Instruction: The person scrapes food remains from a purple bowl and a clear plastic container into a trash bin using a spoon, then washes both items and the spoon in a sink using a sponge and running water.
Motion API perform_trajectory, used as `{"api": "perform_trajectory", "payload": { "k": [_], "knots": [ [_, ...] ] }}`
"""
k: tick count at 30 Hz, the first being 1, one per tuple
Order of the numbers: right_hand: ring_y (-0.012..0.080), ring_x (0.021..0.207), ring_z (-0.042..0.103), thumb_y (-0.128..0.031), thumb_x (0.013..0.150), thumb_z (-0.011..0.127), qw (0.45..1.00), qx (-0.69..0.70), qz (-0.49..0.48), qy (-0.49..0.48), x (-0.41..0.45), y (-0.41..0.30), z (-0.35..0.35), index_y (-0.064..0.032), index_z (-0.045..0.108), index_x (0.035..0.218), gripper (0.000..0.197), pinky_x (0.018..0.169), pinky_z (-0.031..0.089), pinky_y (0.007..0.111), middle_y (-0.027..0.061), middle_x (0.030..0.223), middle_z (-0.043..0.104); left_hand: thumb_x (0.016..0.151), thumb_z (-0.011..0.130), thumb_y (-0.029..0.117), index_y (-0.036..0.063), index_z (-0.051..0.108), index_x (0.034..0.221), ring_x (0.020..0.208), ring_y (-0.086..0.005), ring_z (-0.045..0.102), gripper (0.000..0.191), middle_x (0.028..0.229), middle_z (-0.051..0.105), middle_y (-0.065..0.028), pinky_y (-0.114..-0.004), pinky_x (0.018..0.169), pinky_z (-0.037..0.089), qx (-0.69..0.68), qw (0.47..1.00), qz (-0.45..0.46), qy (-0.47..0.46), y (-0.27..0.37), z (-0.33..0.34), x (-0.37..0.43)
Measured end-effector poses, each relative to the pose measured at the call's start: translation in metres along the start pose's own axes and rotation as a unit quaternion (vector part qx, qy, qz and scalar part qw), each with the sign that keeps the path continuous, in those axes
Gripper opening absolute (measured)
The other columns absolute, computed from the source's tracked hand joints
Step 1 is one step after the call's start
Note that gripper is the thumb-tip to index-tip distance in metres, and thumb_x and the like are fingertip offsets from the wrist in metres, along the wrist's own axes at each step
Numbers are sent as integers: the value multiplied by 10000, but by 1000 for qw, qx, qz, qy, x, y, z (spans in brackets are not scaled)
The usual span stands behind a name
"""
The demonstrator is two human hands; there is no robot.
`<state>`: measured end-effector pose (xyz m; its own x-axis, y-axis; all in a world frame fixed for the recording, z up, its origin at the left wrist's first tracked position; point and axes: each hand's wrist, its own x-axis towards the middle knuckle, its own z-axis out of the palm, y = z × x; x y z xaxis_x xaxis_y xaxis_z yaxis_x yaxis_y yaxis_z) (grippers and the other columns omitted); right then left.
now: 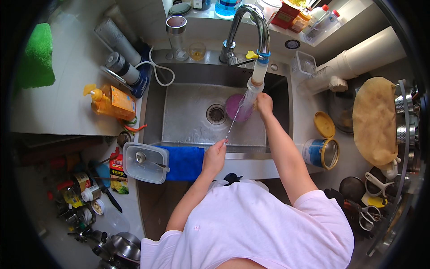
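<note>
My left hand (pixel 215 157) pinches the near end of a thin twisted metal rod (pixel 232 124) at the sink's front edge. The rod slants up and away toward the running water, where its far end is lost in the stream. A round purple bowl (pixel 231 107) sits in the stainless steel sink (pixel 188 117), right of the drain (pixel 216 114). Water falls over it from the faucet's clear spray head (pixel 256 85). My right hand (pixel 264 103) is beside the stream at the bowl's right edge; its fingers are partly hidden, so its hold is unclear.
The chrome faucet (pixel 263 23) arches over the sink. A blue cloth (pixel 184 163) and a plastic container (pixel 129 164) with a ladle lie at the front left. An orange pump bottle (pixel 109 102) stands left; an open tin (pixel 312 153) lies right.
</note>
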<state>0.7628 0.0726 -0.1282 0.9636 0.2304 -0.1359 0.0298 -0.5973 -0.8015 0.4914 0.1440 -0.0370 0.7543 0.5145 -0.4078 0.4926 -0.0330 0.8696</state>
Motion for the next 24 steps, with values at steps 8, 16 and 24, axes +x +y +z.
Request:
{"api": "perform_trajectory", "payload": {
  "k": [8, 16, 24],
  "knots": [
    [311, 889, 538, -175, 798, 548, 935, -94, -323, -112, -119, -42, 4, -120, 618, 974, 197, 761, 450, 385, 115, 1091, 557, 859, 457, 146, 9, 578, 1061, 501, -66, 433, 273, 560, 470, 6, -242, 477, 357, -37, 994, 95, 41, -30, 30, 65],
    [306, 925, 529, -229, 839, 503, 947, -157, -87, -266, -64, -48, -9, -136, 615, 991, 210, 787, 441, 384, 99, 1034, 589, 855, 460, 133, -2, 590, 1023, 506, -42, 394, 252, 570, 452, 42, -228, 462, 332, -215, 973, -41, -69, -9, 20, 46],
    [337, 933, 527, -190, 846, 471, 937, -118, -251, -212, -56, -34, -1, -109, 604, 1018, 232, 837, 422, 378, 128, 1069, 574, 866, 443, 112, -7, 571, 1058, 476, -20, 341, 259, 552, 405, 74, -213, 432, 282, -209, 975, -61, -47, 2, 4, 22]
  ]
}}
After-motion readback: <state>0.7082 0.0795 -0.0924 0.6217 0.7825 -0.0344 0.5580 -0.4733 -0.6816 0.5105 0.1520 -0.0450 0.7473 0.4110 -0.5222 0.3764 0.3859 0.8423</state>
